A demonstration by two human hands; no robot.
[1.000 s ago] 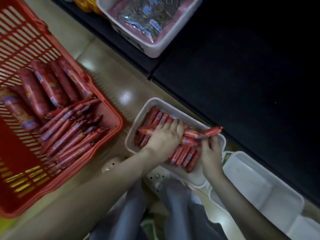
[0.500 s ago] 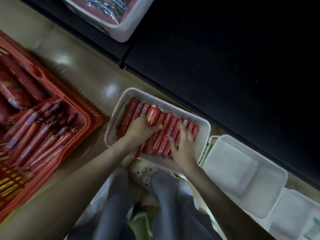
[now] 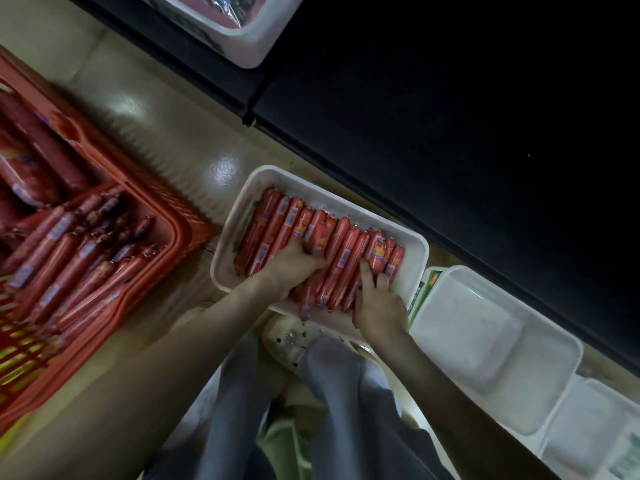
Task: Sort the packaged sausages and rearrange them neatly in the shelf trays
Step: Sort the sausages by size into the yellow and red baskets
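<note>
Glossy tan floor [image 3: 114, 109] underfoot, dim, running beside a dark low shelf [image 3: 450, 98]. Far left: red basket [image 3: 173, 233] on the floor, loaded with loose thin sausages [image 3: 69, 268] and fatter packs behind, blurred. Risk there: stock piled at mixed angles near the rim, easy to snag or spill if grabbed in a hurry. Centre: white tray [image 3: 239, 216] on the floor, filled with a row of packaged sausages [image 3: 343, 251] lying side by side, near ends overhanging the front lip. Left hand [image 3: 294, 265] curled down onto the middle of the row, fingers pressing and partly gripping a few sticks; exactly how many, impossible to tell. Right hand [image 3: 379, 306] laid flat and fairly wide against the row's right end, fingertips touching the wrappers, holding nothing. Likely trouble: squeezing from both sides could buckle the row, popping a slick stick up over its neighbours or out past the lip; smooth wrappers slide readily. Overhanging ends could also catch a knee and skew the line. Right: empty white trays [image 3: 485, 341] just beside, close enough to be nudged by the right forearm.
</note>
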